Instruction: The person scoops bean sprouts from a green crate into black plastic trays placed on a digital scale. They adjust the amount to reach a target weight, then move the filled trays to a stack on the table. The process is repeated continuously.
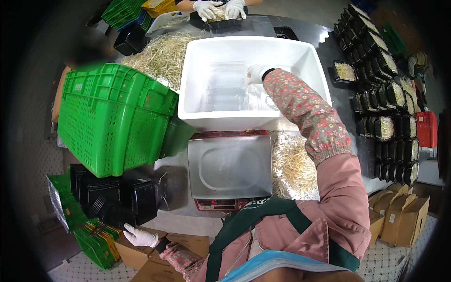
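My right hand (258, 74), in a white glove, reaches inside a white foam box (252, 121). It is at the right edge of a stack of clear plastic lids (225, 86); whether its fingers grip one is unclear. Low on the left, my gloved left hand (141, 236) has its fingers at the edge of a tilted black plastic tray (114, 213) and appears to hold it. Behind that tray stand stacked black trays (100, 192). A digital scale with a bare steel platform (230, 167) sits in front of the box.
Bean sprouts lie piled right of the scale (296, 165) and behind a green plastic crate (116, 120). Filled black trays (387, 128) line the right side. Across the table, another person's gloved hands (220, 10) press sprouts into a tray (225, 24). Cardboard boxes (398, 218) stand below.
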Demonstrator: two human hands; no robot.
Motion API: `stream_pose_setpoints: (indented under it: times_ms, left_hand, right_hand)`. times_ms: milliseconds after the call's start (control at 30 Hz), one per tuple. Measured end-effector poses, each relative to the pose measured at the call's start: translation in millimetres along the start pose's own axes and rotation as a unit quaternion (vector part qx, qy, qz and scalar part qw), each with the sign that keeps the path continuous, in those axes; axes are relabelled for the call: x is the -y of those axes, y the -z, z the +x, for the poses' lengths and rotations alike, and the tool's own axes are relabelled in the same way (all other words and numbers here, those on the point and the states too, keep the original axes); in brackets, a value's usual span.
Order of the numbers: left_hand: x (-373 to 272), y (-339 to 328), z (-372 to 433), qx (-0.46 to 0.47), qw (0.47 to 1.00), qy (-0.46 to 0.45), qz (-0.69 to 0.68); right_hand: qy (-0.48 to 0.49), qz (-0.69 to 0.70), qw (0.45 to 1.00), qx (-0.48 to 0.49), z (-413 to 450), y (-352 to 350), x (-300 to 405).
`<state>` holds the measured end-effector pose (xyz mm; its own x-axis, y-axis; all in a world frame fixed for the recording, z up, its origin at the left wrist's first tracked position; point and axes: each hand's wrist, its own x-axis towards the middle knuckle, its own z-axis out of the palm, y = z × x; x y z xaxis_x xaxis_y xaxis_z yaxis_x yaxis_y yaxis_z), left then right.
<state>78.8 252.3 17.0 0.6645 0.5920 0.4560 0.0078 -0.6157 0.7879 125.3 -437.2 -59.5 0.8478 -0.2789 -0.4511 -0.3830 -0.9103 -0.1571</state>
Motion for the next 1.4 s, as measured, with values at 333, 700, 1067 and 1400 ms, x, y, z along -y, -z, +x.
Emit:
stream_pose_setpoints:
  times_ms: [333,700,1067,1400]
  left_hand:
    - [-43.6,-27.4,-33.7,0.038,0.997,-0.019,-0.067]
    - [-97.8,-72.7,-128.4,0.350,0.897,-0.156,-0.222]
    - [-114.3,-91.5,-213.3,0.530,0.613,-0.582,-0.064]
    - [-184.8,-6.5,-319.2,0.656,0.409,-0.561,-0.295]
  right_hand:
    - [-0.016,0.130,0.973,-0.188,-62.3,32.5,-30.4]
    - [-0.201,0.328,0.817,-0.430,-473.4,-85.4,-102.7]
    - [-0.422,0.479,0.539,-0.550,-697.7,-309.7,-14.0]
    - [-0.456,0.184,0.765,-0.416,-576.9,-270.5,-111.6]
